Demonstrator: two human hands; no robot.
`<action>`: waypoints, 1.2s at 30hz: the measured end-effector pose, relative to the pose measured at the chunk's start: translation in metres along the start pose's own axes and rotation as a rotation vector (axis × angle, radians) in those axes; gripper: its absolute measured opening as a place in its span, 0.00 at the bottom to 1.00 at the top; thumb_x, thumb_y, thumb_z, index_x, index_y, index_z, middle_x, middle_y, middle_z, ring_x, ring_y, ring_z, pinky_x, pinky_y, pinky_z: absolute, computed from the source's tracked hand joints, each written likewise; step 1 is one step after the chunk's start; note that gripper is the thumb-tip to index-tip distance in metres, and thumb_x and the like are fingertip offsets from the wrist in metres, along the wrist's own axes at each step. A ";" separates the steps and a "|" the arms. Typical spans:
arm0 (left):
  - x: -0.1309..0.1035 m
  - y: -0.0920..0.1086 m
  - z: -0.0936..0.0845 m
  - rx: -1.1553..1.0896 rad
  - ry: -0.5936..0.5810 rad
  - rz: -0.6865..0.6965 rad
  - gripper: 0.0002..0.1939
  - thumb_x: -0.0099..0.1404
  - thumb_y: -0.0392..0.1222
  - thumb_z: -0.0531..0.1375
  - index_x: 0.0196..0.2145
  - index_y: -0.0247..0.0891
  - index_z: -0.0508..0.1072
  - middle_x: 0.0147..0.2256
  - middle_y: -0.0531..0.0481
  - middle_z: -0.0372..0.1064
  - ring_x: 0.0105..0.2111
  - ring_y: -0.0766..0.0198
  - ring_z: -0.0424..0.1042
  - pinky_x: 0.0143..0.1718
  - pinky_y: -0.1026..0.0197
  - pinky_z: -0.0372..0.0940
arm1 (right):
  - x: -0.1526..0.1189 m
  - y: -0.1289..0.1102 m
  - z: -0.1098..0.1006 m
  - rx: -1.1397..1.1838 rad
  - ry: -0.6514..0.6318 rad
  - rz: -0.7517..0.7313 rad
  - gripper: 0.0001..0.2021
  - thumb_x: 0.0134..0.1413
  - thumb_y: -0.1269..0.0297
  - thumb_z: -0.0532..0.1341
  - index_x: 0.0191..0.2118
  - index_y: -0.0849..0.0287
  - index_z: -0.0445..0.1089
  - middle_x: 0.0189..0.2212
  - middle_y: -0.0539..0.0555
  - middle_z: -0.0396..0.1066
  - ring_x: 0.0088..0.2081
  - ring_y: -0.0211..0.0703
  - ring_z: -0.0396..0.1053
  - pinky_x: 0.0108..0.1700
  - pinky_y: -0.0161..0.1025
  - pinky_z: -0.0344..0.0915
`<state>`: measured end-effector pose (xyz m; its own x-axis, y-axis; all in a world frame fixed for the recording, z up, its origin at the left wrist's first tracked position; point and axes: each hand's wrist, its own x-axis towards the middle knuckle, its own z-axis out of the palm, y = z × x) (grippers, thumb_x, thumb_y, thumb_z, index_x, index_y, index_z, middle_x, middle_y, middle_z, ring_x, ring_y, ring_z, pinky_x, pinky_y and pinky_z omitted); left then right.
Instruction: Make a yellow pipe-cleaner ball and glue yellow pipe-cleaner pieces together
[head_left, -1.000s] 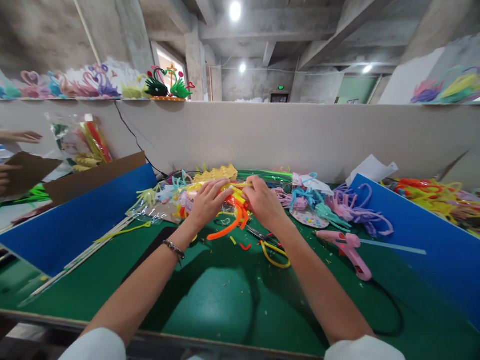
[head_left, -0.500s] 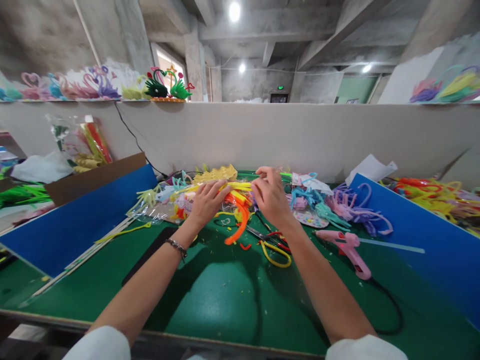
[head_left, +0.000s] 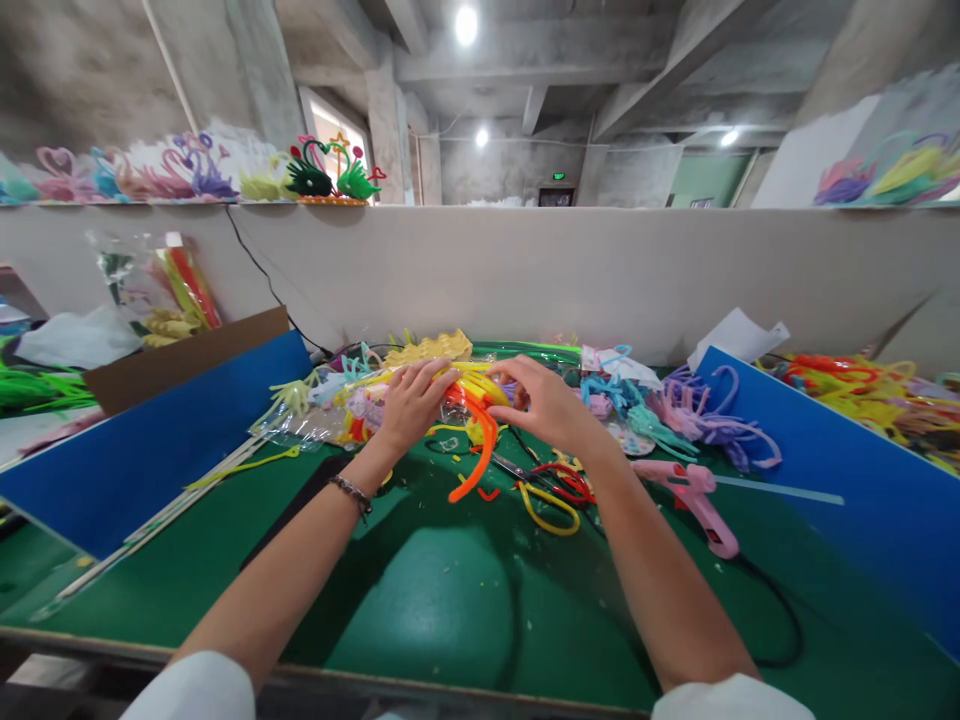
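Fingers of my left hand point(head_left: 414, 400) are wrapped on a bundle of yellow and orange fuzzy stems point(head_left: 478, 400), whose orange end curves down over the table. My right hand point(head_left: 538, 400) curls around the right side of the same bundle, thumb and fingers at the yellow strands. Below the hands lie scissors with yellow handles point(head_left: 553, 512) and a second pair with red handles point(head_left: 576, 485). A pink glue gun point(head_left: 697, 495) rests to the right of my right forearm.
Blue boards point(head_left: 172, 450) stand at both sides of the green table point(head_left: 420, 600). Purple and teal fuzzy pieces point(head_left: 701, 410) lie at the back right. Finished fuzzy swans point(head_left: 360, 180) line the ledge.
My right hand has come down and turned, its fingers now at the bundle's right side. The yellow strands have changed shape between the hands. My left hand has barely moved.
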<state>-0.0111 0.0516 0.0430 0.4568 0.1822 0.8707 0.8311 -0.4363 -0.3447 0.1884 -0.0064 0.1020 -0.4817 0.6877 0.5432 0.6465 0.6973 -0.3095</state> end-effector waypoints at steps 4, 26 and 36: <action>0.004 -0.001 0.003 -0.008 0.147 0.037 0.12 0.62 0.32 0.47 0.38 0.40 0.69 0.36 0.48 0.72 0.38 0.63 0.68 0.38 0.61 0.57 | 0.001 0.004 -0.001 -0.053 0.075 0.008 0.09 0.50 0.71 0.55 0.39 0.60 0.65 0.38 0.55 0.67 0.33 0.39 0.66 0.36 0.37 0.62; 0.013 0.004 0.007 -0.052 0.202 0.112 0.11 0.64 0.33 0.47 0.38 0.39 0.67 0.36 0.47 0.72 0.39 0.63 0.67 0.37 0.61 0.57 | 0.001 -0.002 0.005 -0.220 0.121 0.192 0.12 0.55 0.72 0.45 0.43 0.61 0.59 0.38 0.58 0.69 0.38 0.46 0.67 0.35 0.39 0.61; 0.011 0.006 0.007 -0.060 0.135 0.068 0.13 0.64 0.33 0.46 0.40 0.40 0.68 0.38 0.47 0.72 0.41 0.64 0.67 0.39 0.61 0.58 | 0.003 -0.002 0.004 -0.332 0.093 0.081 0.15 0.58 0.66 0.48 0.48 0.59 0.64 0.39 0.56 0.68 0.41 0.45 0.67 0.38 0.37 0.62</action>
<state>0.0010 0.0570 0.0485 0.4612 0.0326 0.8867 0.7777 -0.4958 -0.3863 0.1829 -0.0050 0.1012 -0.3753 0.7061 0.6004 0.8449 0.5270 -0.0916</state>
